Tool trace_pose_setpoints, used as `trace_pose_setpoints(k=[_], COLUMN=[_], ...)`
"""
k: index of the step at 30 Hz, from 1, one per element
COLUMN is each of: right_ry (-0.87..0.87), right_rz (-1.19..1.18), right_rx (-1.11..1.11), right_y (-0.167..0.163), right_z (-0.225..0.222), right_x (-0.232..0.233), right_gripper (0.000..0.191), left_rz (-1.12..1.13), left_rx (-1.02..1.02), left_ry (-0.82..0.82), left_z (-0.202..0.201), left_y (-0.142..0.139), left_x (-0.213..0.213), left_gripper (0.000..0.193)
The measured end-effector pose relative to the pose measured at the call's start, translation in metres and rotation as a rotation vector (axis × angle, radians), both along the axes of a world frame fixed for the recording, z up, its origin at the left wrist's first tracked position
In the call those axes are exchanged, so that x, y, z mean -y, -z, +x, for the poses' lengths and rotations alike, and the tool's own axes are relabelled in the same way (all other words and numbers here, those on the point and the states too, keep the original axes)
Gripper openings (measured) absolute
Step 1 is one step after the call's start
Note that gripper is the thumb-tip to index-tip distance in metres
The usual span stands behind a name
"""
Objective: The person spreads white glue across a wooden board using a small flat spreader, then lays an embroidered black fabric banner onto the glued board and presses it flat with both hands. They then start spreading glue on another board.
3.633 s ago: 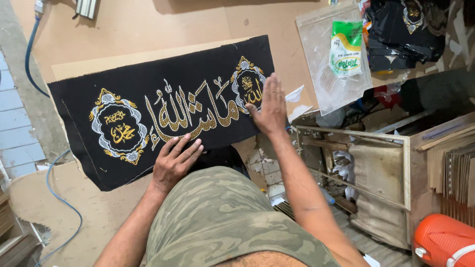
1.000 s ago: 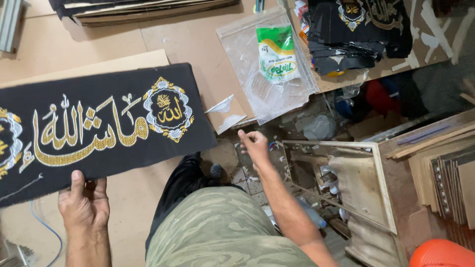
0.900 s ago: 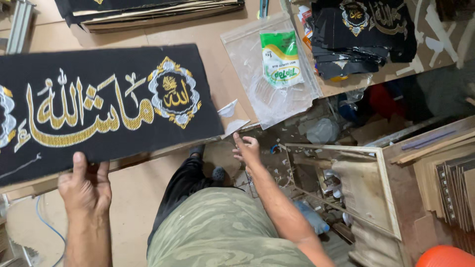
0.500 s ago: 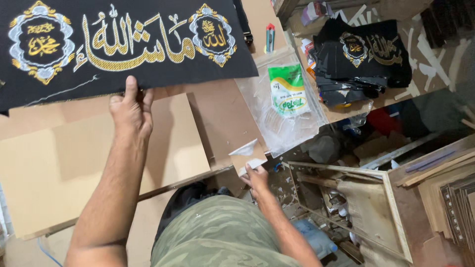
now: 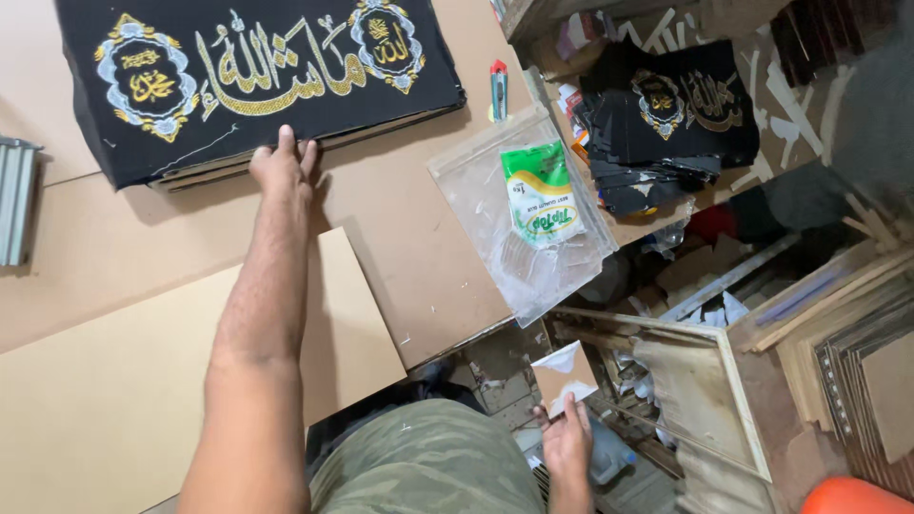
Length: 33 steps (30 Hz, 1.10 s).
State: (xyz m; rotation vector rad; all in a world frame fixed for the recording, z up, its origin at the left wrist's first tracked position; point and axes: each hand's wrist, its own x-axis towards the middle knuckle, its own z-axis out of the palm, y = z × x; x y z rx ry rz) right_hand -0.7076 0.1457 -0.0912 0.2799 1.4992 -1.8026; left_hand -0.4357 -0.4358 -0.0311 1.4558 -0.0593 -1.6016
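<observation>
here, brown board table (image 5: 419,257); cluttered workshop floor; hands: left (image 5: 283,167) flat on black embroidered panel (image 5: 257,81), right (image 5: 564,443) pinching paper scrap (image 5: 564,366).

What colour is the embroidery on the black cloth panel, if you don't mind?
Gold with silver-white medallion borders on the black cloth panel, seen in the head view.

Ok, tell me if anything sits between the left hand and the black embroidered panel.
Nothing visible does. The left hand already rests with its fingertips on the lower edge of the black embroidered panel, which lies on the brown board.
</observation>
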Motion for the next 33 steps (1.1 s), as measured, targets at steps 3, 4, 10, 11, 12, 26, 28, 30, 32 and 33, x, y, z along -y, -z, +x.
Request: trace_pose_setpoints(k=[3, 4, 10, 11, 12, 26, 28, 30, 32, 33], right_ry=[0.034, 0.037, -0.214, -0.181, -0.153, -0.749, -0.839, -0.934, -0.876, -0.837], right_rz=[-0.028, -0.033, -0.249, -0.223, -0.204, 0.060, 0.172, 0.127, 0.105, 0.088], right_rx=[-0.051, -0.069, -0.174, -0.140, -0.106, -1.480, -1.650, -1.759, -1.935, -2.026], right_y=[-0.009, -0.015, -0.052, -0.059, -0.065, -0.087, -0.086, -0.083, -0.074, -0.069], right_z=[-0.019, -0.026, -0.069, -0.078, -0.087, -0.193, -0.188, -0.184, -0.180, -0.179], right_x=[-0.007, -0.003, 0.044, 0.052, 0.062, 0.227, 0.265, 0.299, 0.332, 0.347], right_gripper=[0.034, 0.035, 0.042, 0.046, 0.050, 0.023, 0.031, 0.035, 0.022, 0.017], left_rz=[-0.290, -0.307, -0.253, -0.317, -0.386, -1.151, -1.141, -1.253, -1.171, -1.095], left_rx=[0.032, 0.099, 0.285, 0.296, 0.309, 0.595, 0.582, 0.630, 0.642, 0.725], left_ry=[0.011, 0.085, 0.420, 0.446, 0.467, 0.970, 1.059, 1.095, 1.229, 1.338], left_z=[0.005, 0.007, 0.007, 0.003, -0.002, -0.200, -0.239, -0.275, -0.307, -0.320], left_y=[0.008, 0.008, -0.001, -0.003, -0.007, -0.038, -0.043, -0.047, -0.049, -0.049], left_x=[-0.001, 0.000, -0.034, -0.048, -0.059, -0.166, -0.152, -0.134, -0.119, -0.112], left_gripper=[0.025, 0.027, 0.032, 0.030, 0.028, 0.032, 0.042, 0.049, 0.068, 0.077])
